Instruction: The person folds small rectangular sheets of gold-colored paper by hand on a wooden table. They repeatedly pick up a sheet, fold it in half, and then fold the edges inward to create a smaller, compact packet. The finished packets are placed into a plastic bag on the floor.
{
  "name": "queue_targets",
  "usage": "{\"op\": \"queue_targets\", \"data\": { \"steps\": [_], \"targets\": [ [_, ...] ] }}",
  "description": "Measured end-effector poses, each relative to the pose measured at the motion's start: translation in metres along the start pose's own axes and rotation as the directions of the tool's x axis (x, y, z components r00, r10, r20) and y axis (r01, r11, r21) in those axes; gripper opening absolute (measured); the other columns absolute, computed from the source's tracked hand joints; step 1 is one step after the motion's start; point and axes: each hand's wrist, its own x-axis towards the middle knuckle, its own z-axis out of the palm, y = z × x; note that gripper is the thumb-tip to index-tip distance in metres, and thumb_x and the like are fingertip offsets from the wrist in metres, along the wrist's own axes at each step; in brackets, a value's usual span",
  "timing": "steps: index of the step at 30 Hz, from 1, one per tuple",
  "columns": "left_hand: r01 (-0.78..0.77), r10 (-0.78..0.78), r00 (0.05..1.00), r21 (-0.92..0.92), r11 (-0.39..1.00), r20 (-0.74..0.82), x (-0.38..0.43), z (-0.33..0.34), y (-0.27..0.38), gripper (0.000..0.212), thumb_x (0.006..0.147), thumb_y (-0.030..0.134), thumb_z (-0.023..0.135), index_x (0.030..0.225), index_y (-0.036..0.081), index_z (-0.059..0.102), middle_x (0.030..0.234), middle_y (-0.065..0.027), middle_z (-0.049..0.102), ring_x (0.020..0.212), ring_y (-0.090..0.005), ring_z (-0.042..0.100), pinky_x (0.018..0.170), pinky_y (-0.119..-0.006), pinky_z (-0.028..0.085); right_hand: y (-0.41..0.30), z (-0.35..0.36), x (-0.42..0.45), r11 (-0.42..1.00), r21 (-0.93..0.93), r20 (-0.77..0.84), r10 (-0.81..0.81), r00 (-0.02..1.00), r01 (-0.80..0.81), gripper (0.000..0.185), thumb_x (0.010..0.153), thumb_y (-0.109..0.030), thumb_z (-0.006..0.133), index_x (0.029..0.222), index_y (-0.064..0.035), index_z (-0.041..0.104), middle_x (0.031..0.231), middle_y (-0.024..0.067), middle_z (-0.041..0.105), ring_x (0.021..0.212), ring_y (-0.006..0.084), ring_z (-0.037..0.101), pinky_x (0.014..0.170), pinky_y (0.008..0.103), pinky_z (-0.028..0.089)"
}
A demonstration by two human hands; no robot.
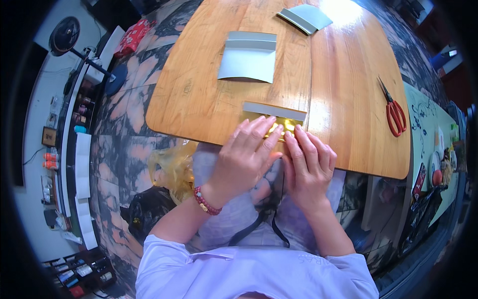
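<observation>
A folded foil paper sheet (274,109) lies at the table's near edge, shiny gold on one side, with a pale grey strip along its far side. My left hand (249,151) holds it down from the left, fingertips spread over the gold face. From the right, the fingertips of my right hand (309,159) press on its near part. Both thumbs are close together at the near side, off the visible gold. My fingers hide much of the sheet. Farther up the table lie a creased silver-grey sheet (247,59) and, tilted, a folded grey piece (307,18).
Red-handled scissors (396,116) lie near the right edge of the wooden table (347,93). A yellow plastic bag (173,168) and a black bag (149,209) are below on the left. A pedestal fan (65,35) stands farther left. A pale green surface (429,123) holds several items.
</observation>
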Motion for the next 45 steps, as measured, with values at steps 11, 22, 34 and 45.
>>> {"op": "queue_targets", "data": {
  "steps": [11, 22, 34, 45],
  "targets": [
    [0.041, -0.042, 0.999, 0.062, 0.997, 0.014, -0.018, 0.007, 0.007, 0.066, 0.102, 0.041, 0.074, 0.160, 0.015, 0.060, 0.168, -0.0115, 0.053, 0.158, -0.0384, 0.046, 0.127, -0.056, 0.041, -0.001, -0.006, 0.007, 0.999, 0.046, 0.032, 0.011, 0.999, -0.012, 0.039, 0.104, -0.016, 0.071, 0.141, -0.0072, 0.074, 0.145, 0.0114, 0.071, 0.130, 0.0294, 0.065, 0.110, 0.0441, 0.045],
    [-0.009, 0.018, 0.997, 0.119, 0.993, -0.081, -0.020, 0.019, 0.001, 0.045, 0.098, 0.029, 0.077, 0.137, 0.006, 0.076, 0.159, -0.0149, 0.061, 0.153, -0.0362, 0.054, 0.122, -0.054, 0.048, -0.012, 0.002, 0.027, 0.975, 0.216, 0.118, -0.075, 0.990, 0.048, 0.045, 0.108, -0.014, 0.064, 0.152, -0.0027, 0.065, 0.155, 0.0196, 0.065, 0.145, 0.0347, 0.062, 0.124, 0.0481, 0.043],
    [0.054, -0.055, 0.998, 0.105, 0.993, 0.009, -0.042, -0.027, -0.021, 0.057, 0.099, 0.028, 0.079, 0.153, 0.015, 0.066, 0.162, -0.0017, 0.063, 0.152, -0.0200, 0.057, 0.132, -0.054, 0.031, -0.008, -0.015, 0.016, 0.993, 0.026, 0.270, -0.121, 0.955, 0.118, 0.060, 0.109, -0.030, 0.066, 0.162, -0.0030, 0.055, 0.167, 0.0181, 0.054, 0.157, 0.0331, 0.050, 0.130, 0.0475, 0.037],
    [0.041, -0.038, 0.999, 0.091, 0.995, -0.034, -0.048, -0.017, -0.026, 0.047, 0.103, 0.022, 0.074, 0.149, 0.014, 0.068, 0.158, -0.0047, 0.065, 0.150, -0.0214, 0.057, 0.131, -0.053, 0.034, -0.053, 0.008, 0.024, 0.983, 0.098, 0.104, -0.168, 0.980, 0.158, 0.060, 0.106, -0.025, 0.071, 0.159, -0.0010, 0.056, 0.166, 0.0219, 0.055, 0.156, 0.0358, 0.051, 0.129, 0.0499, 0.038]
  ]
}}
